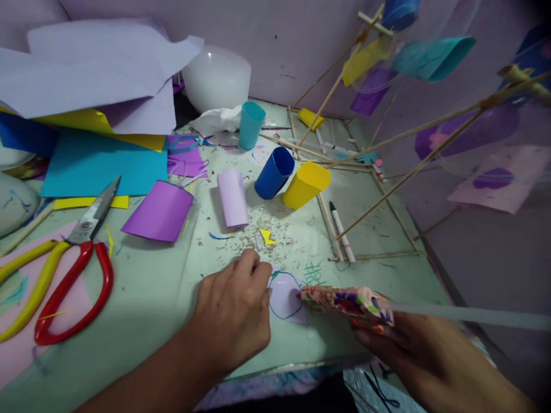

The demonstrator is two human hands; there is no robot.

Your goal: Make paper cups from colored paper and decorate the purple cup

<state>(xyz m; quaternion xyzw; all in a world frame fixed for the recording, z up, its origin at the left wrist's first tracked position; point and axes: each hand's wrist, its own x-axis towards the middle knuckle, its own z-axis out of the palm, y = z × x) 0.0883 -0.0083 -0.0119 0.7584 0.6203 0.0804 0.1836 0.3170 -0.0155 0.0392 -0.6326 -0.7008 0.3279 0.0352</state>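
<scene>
Looking down through the head view at a cluttered bench [150,287].

Holding a small lilac paper piece [286,298] at the near edge with the left hand [235,312], knuckles up and fingers curled onto the piece's left side (hiding the tips, so not telling a pinch from a plain press).

Gripping a floral-patterned object [348,301] in the right hand [413,350], closed around the wider end, and touching the narrow tip to the right side of the piece, just at the green circle drawn on it. Not making out what the object is, nor the pale blurred strip [473,314] reaching off to the right.

Judging the step as work on the drawn circle, steadying with one hand and applying the tip with the other. Calling, for any move along that line, for firm downward pressure on the paper and for keeping the left fingertips out of the tip's path.

Leaving the rest untouched and well apart: red-handled scissors [73,275] to the left, a lilac tube [233,198], a blue tube [274,172] and a yellow tube [306,184] lying farther back, a pen [342,229] beside a stick frame [387,189], and paper shavings [258,229] scattering just beyond the hands.
</scene>
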